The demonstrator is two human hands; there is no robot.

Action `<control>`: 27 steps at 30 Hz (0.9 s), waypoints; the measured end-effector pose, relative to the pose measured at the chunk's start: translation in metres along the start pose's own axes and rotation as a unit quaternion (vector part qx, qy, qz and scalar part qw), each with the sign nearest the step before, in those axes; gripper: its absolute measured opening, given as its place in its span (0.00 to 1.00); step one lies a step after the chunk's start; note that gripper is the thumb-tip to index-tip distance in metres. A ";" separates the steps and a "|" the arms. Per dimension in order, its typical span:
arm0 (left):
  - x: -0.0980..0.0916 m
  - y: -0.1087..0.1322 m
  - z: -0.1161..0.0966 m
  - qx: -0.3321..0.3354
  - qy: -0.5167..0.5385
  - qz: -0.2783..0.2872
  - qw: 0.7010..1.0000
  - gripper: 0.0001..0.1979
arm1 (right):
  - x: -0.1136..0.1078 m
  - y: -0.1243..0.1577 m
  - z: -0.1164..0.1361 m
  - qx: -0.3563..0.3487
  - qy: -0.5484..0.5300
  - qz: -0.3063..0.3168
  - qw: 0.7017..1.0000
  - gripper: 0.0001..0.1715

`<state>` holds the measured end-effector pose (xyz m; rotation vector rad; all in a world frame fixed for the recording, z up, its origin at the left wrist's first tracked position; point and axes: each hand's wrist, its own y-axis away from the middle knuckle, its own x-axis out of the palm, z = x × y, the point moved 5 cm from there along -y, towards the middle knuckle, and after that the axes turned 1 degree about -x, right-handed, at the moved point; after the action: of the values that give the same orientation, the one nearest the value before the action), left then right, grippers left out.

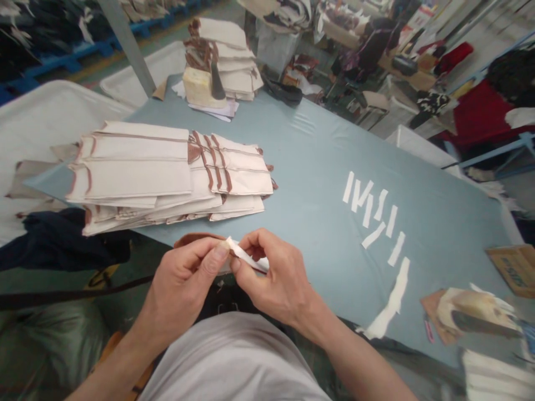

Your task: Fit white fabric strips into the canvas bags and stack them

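Close to my body, over the table's near edge, both hands pinch a narrow white strip (249, 259). My left hand (190, 273) has thumb and fingertips closed on the strip's left end. With thumb and fingers bent, my right hand (276, 273) grips it farther right. A brown edge shows behind my left fingers, and a darker edge runs under the strip; what they belong to is mostly hidden. Beyond my hands, at left, lie stacked cream fabric pieces (142, 178) with brown trim. Several short white strips (369, 211) are scattered to the right.
The blue-grey table (309, 167) carries another cream stack (229, 55) at the back, beside a yellowish block (203, 86). A longer white strip (393, 301) lies near the front edge. At right are a cardboard box (512, 270) and a pink item (429, 331). White bins (50, 106) stand left.
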<state>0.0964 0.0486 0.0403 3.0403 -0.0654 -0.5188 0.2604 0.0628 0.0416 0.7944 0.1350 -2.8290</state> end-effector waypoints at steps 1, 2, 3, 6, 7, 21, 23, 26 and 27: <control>0.000 0.000 0.000 0.000 -0.005 -0.010 1.000 0.18 | 0.004 0.000 -0.003 0.028 -0.021 0.018 0.999 0.08; 0.001 0.001 0.001 0.000 -0.009 -0.014 1.000 0.19 | 0.006 0.000 -0.005 0.051 -0.036 0.034 0.997 0.07; 0.002 0.001 0.003 -0.001 -0.010 -0.017 1.000 0.19 | 0.007 0.001 -0.007 0.067 -0.044 0.046 0.996 0.08; 0.006 0.000 0.010 -0.013 -0.006 -0.004 1.000 0.20 | 0.005 0.005 -0.013 0.074 -0.021 0.051 0.996 0.09; 0.008 -0.001 0.012 -0.018 -0.002 0.008 1.000 0.21 | 0.004 0.006 -0.015 0.071 -0.012 0.052 0.996 0.10; 0.008 -0.003 0.018 -0.042 -0.025 0.098 0.994 0.20 | 0.017 0.019 -0.017 0.026 -0.114 0.045 0.992 0.13; 0.008 -0.001 0.017 -0.036 -0.011 0.092 0.995 0.19 | 0.020 0.019 -0.023 0.037 -0.169 0.064 0.983 0.14; 0.009 0.003 0.020 -0.028 0.041 0.108 0.993 0.17 | 0.031 0.019 -0.036 0.089 -0.328 0.115 0.933 0.17; 0.009 0.003 0.023 -0.033 0.062 0.117 0.991 0.17 | 0.036 0.019 -0.040 0.108 -0.383 0.127 0.909 0.18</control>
<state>0.0975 0.0437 0.0157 2.9366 -0.3840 -0.3085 0.2548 0.0441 -0.0114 -0.2941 -0.3758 -2.6953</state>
